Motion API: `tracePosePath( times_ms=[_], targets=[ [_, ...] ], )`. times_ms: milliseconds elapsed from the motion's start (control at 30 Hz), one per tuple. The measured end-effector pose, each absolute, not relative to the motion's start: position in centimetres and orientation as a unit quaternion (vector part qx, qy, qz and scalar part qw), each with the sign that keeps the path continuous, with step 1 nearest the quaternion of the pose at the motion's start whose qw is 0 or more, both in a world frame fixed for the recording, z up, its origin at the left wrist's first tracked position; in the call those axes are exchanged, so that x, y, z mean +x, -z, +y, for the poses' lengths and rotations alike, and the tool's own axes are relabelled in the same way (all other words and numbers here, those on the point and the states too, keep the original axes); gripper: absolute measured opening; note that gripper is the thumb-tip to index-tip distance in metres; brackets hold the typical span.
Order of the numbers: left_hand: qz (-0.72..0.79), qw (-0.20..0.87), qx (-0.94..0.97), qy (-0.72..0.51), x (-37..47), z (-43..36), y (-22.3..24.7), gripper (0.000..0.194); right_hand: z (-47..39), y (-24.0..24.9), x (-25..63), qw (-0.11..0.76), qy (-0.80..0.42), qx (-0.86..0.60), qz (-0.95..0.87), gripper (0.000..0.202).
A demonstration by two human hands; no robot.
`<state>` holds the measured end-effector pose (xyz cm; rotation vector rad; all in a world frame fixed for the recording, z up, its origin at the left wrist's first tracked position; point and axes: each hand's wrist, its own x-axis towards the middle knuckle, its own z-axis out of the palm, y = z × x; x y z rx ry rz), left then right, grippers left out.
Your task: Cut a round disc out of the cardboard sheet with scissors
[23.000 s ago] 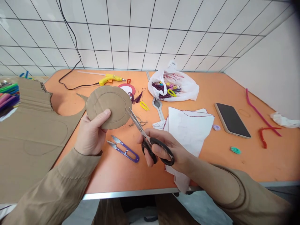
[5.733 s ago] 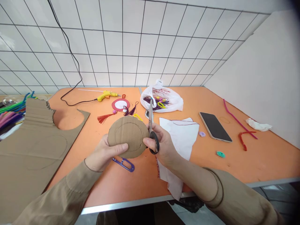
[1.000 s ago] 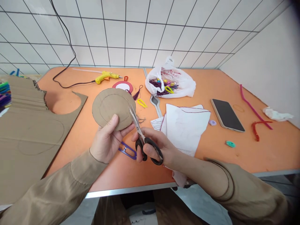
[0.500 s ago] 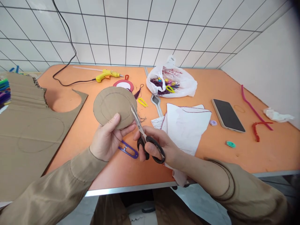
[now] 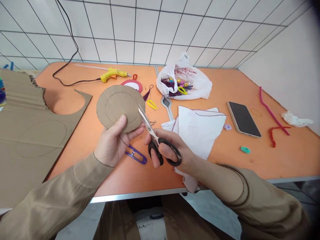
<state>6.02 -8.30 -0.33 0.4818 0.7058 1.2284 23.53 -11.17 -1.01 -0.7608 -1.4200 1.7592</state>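
A round cardboard disc (image 5: 117, 103) with a smaller circle drawn on it is pinched in my left hand (image 5: 112, 143), thumb on top and fingers underneath. My right hand (image 5: 172, 146) grips black-handled scissors (image 5: 148, 125), with its fingers through the loops. The blades lie at the disc's right side, their tips by the drawn line; whether they cut into the board I cannot tell. Below the disc a purple hair clip (image 5: 136, 154) rests on the orange table (image 5: 120, 181). White cloth (image 5: 200, 130) with dark red stitching lies beyond my right hand.
A large cut cardboard sheet (image 5: 30, 133) covers the left side. Toward the back are a yellow glue gun (image 5: 112, 74) with its cord and a white plastic bag (image 5: 200, 83) of craft bits. A phone (image 5: 243, 119) and pipe cleaners (image 5: 273, 111) lie at right.
The scissors' handles have spread a little wider, and the right hand has shifted slightly right. The disc stays in my left hand. The whole view has tilted slightly.
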Motion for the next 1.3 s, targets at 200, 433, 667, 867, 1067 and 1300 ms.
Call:
tracePosePath(
  times_ms=[200,433,667,867,1067,1300],
  targets=[
    [0.33,0.731,0.22,-0.556,6.16,-8.29,0.03,0.02,-11.26,1.06,23.51,0.375,-0.684,-0.296,-0.551,0.045],
    [0.338,0.733,0.208,-0.553,6.15,-8.35,0.11,0.022,-11.26,1.14,23.44,0.365,-0.677,-0.308,-0.56,0.049],
    [0.338,0.731,0.203,-0.557,6.17,-8.55,-0.01,0.022,-11.18,1.1,23.32,0.354,-0.679,-0.317,-0.56,0.051],
    [0.339,0.735,0.209,-0.549,6.11,-8.57,-0.09,0.027,-11.17,0.7,23.34,0.343,-0.68,-0.343,-0.551,0.053],
    [0.354,0.728,0.205,-0.551,6.12,-8.5,0.04,0.033,-11.26,0.86,23.47,0.335,-0.679,-0.344,-0.556,0.053],
    [0.341,0.723,0.213,-0.561,6.01,-8.28,0.12,0.041,-11.18,1.12,23.82,0.346,-0.686,-0.293,-0.569,0.046]
  ],
)
